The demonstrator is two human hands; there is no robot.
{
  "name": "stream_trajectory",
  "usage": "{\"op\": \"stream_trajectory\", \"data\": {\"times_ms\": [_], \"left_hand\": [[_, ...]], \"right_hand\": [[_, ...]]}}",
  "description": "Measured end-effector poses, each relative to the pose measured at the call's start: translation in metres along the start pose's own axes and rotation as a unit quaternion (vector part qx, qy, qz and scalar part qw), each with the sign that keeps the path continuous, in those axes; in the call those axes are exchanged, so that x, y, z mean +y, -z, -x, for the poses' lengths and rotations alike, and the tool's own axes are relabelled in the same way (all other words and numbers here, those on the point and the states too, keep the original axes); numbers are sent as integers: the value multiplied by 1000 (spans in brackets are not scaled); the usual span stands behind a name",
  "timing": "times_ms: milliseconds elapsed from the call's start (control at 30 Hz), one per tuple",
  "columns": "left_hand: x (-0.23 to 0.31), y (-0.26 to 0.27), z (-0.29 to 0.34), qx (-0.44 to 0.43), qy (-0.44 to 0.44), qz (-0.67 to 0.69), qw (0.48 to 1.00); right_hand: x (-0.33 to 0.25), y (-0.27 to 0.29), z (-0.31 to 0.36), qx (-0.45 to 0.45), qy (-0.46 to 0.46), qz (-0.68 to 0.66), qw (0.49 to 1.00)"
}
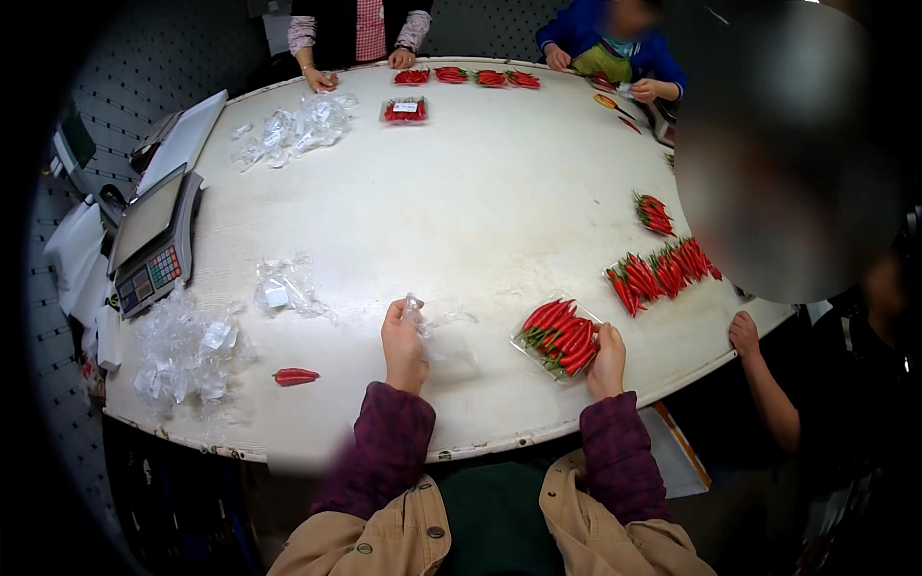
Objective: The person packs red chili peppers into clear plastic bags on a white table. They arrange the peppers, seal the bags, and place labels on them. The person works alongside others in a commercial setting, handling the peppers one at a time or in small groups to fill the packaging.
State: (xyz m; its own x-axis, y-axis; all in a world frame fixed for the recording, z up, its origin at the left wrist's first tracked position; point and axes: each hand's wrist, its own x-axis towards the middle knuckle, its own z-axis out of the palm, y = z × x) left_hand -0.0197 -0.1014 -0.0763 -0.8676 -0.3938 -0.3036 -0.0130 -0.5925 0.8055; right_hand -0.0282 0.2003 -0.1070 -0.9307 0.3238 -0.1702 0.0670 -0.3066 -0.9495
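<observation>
Near the table's front edge, my right hand [606, 361] grips the right side of a clear tray of red chili peppers [557, 336], their green stems showing among the red. My left hand [404, 346] pinches a crumpled clear plastic bag [437, 331] to the left of the tray. One loose red chili [295, 376] lies on the table left of that hand. Beyond it sits a small clump of clear plastic bags with a white label [279, 293].
A larger heap of clear bags [192, 355] and a weighing scale [154, 240] stand at the left. More chili packs [663, 274] line the right side; others [471, 77] lie at the far edge of the white table [432, 192]. Co-workers [615, 48] are around it.
</observation>
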Motion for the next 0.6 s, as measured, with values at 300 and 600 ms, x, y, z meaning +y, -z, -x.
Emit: {"op": "stream_trajectory", "data": {"times_ms": [300, 600], "left_hand": [[134, -84, -62, -141, -180, -152, 962], [162, 28, -79, -119, -158, -312, 929]], "right_hand": [[-20, 8, 8, -16, -75, 80, 994], [-10, 22, 10, -27, -9, 167, 986]]}}
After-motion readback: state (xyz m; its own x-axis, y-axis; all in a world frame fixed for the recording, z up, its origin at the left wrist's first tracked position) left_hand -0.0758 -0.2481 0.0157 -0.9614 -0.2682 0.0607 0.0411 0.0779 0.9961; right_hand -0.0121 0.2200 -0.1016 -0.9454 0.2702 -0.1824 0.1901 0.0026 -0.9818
